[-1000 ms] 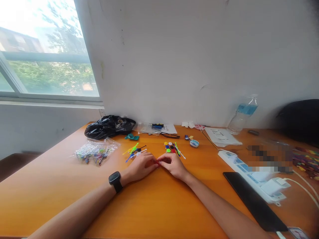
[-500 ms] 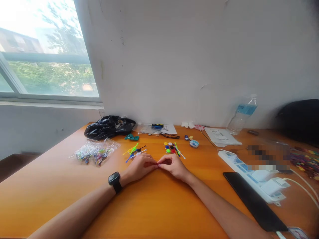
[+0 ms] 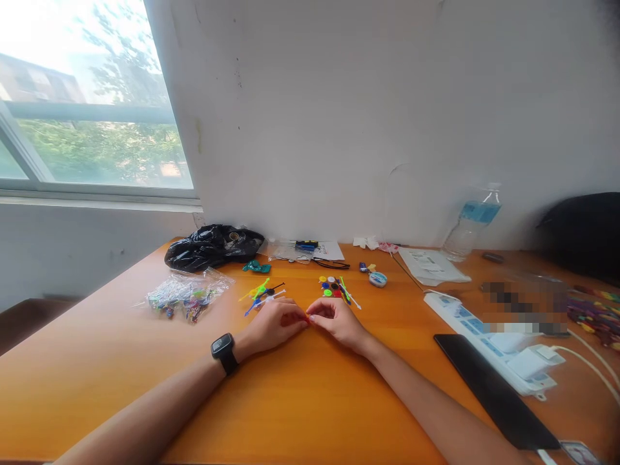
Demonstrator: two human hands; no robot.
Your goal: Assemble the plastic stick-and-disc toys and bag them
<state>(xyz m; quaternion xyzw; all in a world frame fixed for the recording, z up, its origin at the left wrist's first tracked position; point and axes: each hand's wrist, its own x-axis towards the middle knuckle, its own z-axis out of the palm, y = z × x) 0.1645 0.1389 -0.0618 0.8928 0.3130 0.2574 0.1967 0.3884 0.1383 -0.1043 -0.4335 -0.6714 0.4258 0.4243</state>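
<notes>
My left hand (image 3: pixel 276 324) and my right hand (image 3: pixel 338 325) meet low over the middle of the wooden table, both closed in a pinch. Their fingertips nearly touch around something tiny with a hint of red; its kind is too small to make out. Just beyond my left hand lies a loose pile of coloured plastic sticks (image 3: pixel 261 292) in green, yellow, black, blue and white, partly hidden by the fingers. Behind my right hand are several small coloured discs (image 3: pixel 327 285), with more plastic sticks (image 3: pixel 345 290) at their right side.
A clear bag of colourful small parts (image 3: pixel 181 297) lies left, a black plastic bag (image 3: pixel 208 248) behind it. A round container (image 3: pixel 378 279) stands beyond my right hand. Along the right are a power strip (image 3: pixel 465 320), a black phone-like slab (image 3: pixel 494 387) and a water bottle (image 3: pixel 467 226).
My fingertips have shifted slightly at the pinch, and a reddish spot shows between them where a paler one was. Arms and table items stay put.
</notes>
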